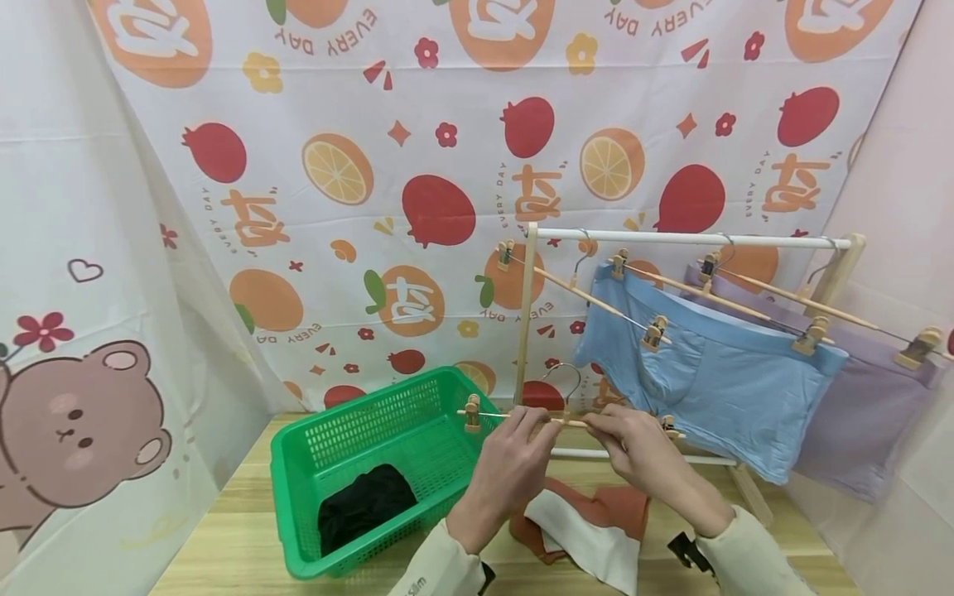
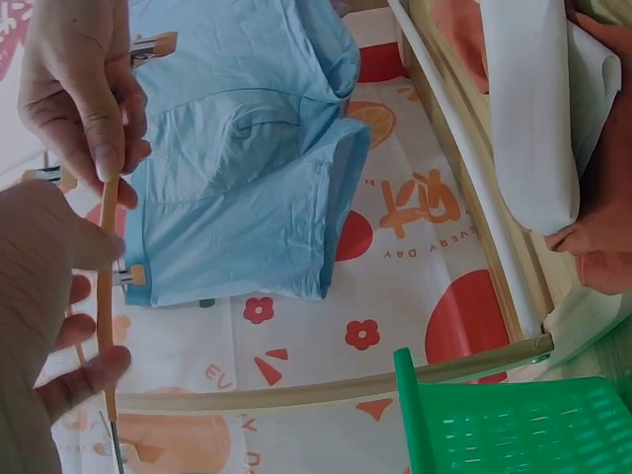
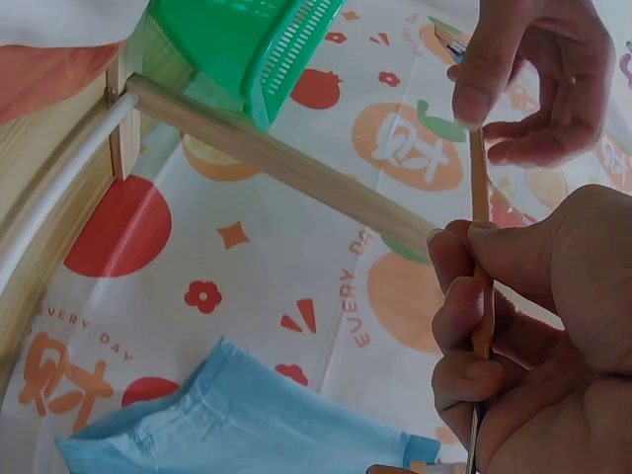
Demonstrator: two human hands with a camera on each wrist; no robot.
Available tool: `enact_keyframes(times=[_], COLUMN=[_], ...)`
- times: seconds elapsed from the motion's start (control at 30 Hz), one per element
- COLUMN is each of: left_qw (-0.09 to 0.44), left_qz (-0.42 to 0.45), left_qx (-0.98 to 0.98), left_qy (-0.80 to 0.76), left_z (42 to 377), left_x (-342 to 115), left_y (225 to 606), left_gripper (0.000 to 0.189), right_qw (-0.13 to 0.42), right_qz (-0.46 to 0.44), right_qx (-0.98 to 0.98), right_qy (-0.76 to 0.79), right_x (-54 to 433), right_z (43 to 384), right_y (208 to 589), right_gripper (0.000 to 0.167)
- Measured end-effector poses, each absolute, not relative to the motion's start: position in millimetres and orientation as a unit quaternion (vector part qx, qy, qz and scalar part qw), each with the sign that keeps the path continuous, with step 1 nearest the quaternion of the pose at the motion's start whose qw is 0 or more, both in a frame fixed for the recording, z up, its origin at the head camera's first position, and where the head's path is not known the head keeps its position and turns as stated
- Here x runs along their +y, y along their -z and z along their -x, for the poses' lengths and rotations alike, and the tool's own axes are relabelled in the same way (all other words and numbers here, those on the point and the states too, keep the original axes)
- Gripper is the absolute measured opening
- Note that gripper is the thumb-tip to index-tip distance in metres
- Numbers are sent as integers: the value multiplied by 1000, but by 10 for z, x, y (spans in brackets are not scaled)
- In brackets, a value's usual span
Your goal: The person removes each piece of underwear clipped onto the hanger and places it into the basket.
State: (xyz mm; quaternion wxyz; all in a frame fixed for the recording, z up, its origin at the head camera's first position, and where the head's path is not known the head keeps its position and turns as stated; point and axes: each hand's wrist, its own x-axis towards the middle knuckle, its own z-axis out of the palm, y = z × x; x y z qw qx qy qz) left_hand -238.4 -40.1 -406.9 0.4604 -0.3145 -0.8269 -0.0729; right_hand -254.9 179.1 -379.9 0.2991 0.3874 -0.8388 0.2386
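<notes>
Both hands hold a wooden clip hanger (image 1: 574, 423) level above the table. My left hand (image 1: 510, 459) pinches its bar left of the metal hook, and my right hand (image 1: 644, 451) pinches it to the right. The hanger's left clip (image 1: 473, 412) has nothing in it; its right clip (image 1: 671, 426) shows just past the right hand. In the right wrist view, the right fingers curl round the bar (image 3: 481, 188), with the left hand (image 3: 553, 79) at its far part. Below the hands, a rust-orange garment (image 1: 622, 507) with a white panel lies crumpled on the table.
A green basket (image 1: 279, 497) at left contains a black cloth (image 1: 365, 501). Behind, to the right, a rack with a white rail (image 1: 641, 237) carries light-blue boxer briefs (image 1: 715, 356), a lilac garment (image 1: 864, 406) and a bare clip hanger (image 1: 589, 298). Printed curtains surround the wooden table (image 1: 224, 538).
</notes>
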Motion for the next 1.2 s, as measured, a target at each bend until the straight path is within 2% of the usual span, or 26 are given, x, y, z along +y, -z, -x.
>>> enact_keyframes(times=[0.17, 0.27, 0.57, 0.7, 0.97, 1.2], left_qw=[447, 417, 238, 182, 139, 125], left_qz=[345, 355, 342, 333, 327, 312], left_qx=[-822, -834, -905, -922, -932, -940], left_qy=[74, 71, 82, 74, 77, 49], left_z=[2370, 2359, 2392, 2440, 2527, 2533], left_x=[-383, -372, -278, -215, -95, 6], left_y=[4072, 4110, 4333, 4478, 4750, 4894], left_gripper=[13, 14, 28, 30, 35, 39], right_qw=[297, 298, 309, 317, 314, 321], right_qz=[-374, -369, -360, -355, -346, -340], right_qx=[-848, -851, -849, -848, -854, -855], right_qy=[-229, -226, -231, -232, -230, -226], right_x=[1860, 1909, 2033, 2070, 2128, 2178], right_z=[2570, 2580, 2599, 2613, 2610, 2622], right_y=[3747, 3710, 3621, 3607, 3570, 3550], right_gripper=[19, 19, 20, 20, 20, 23])
